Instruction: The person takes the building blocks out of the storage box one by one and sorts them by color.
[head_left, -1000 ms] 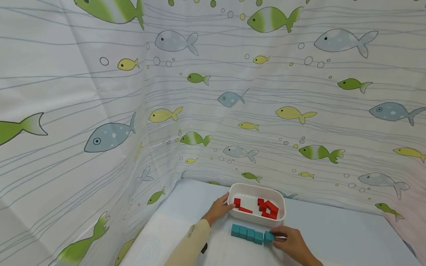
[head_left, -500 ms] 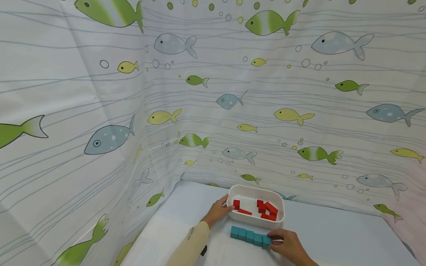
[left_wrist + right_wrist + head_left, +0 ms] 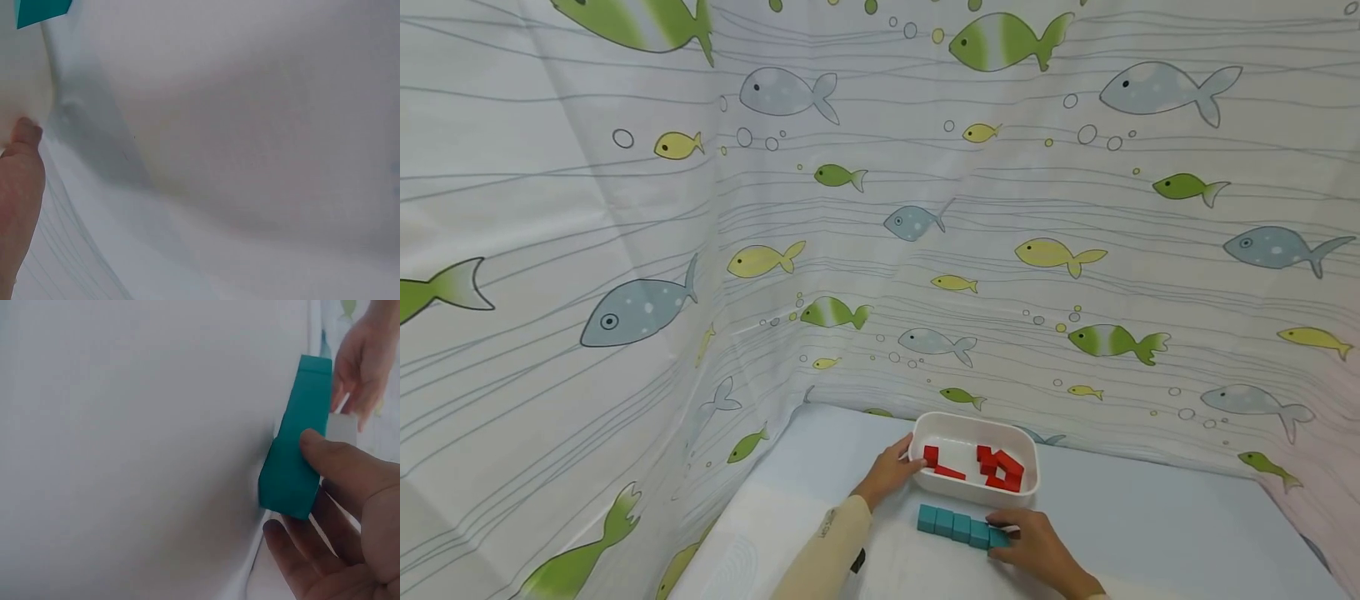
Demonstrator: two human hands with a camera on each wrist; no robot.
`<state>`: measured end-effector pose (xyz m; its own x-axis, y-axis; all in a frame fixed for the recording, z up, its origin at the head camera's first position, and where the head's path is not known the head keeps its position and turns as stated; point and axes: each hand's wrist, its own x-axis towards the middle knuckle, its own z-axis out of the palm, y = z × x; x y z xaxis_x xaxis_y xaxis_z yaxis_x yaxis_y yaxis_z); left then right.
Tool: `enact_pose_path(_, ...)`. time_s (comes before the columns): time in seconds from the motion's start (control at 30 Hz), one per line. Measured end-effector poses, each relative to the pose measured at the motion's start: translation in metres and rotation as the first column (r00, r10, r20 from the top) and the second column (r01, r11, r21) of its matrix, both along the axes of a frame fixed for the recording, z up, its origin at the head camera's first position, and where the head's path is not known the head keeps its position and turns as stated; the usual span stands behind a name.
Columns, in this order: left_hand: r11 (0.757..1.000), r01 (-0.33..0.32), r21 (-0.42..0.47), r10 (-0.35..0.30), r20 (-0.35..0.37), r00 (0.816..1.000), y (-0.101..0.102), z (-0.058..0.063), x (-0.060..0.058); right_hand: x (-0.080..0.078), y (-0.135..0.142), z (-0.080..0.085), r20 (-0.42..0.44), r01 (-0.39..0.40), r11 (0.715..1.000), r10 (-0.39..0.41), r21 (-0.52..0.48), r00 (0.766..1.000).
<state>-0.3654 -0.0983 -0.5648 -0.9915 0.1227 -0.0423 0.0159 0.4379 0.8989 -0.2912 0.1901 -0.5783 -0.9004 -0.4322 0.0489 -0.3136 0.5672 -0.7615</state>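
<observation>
Several teal cubes [image 3: 952,524] stand side by side in a straight row on the table, in front of a white oblong tub [image 3: 977,493]. My right hand [image 3: 1037,546] pinches the cube at the row's right end, its thumb on the near side and its fingers on the far side. In the right wrist view the thumb lies along the teal cube [image 3: 290,478], and the row runs away behind it. My left hand [image 3: 887,473] grips the tub's left end, with the thumb over the rim. The left wrist view shows the left thumb [image 3: 22,187] at the tub's wall.
Inside the tub, red blocks [image 3: 1007,461] of several shapes lie loose, some at its left end. A fish-patterned curtain [image 3: 985,183] hangs behind and to the left of the table [image 3: 1120,517]. A dark object [image 3: 858,560] shows beside the left sleeve.
A second ago the end cube stood slightly apart and turned; my right hand has moved it left, and it now meets the row. My left hand stays on the tub.
</observation>
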Motion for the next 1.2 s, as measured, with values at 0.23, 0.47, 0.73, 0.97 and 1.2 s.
enact_pose_path(0.23,1.0,-0.005,0.006,0.005,0.011,1.0,0.002,0.0,0.002,-0.007,-0.004,0.002,-0.054,-0.019,0.999,0.021,0.032,0.998)
enact_pose_path(0.47,1.0,-0.01,-0.006,0.01,0.006,1.0,0.003,-0.002,0.001,-0.007,-0.003,-0.002,-0.065,-0.006,1.0,0.008,0.029,0.998)
enact_pose_path(0.73,1.0,0.003,-0.001,-0.003,-0.01,1.0,0.0,-0.003,0.0,-0.006,-0.006,-0.006,-0.1,0.011,1.0,-0.008,0.021,0.995)
enact_pose_path(0.97,1.0,0.008,-0.004,-0.008,-0.014,1.0,0.0,-0.003,0.002,-0.005,-0.008,0.0,-0.058,-0.005,1.0,0.006,0.019,0.998)
enact_pose_path(1.2,1.0,0.005,-0.005,-0.005,-0.012,1.0,0.0,0.0,0.0,-0.013,-0.01,0.036,-0.158,-0.015,0.999,0.008,-0.046,0.987)
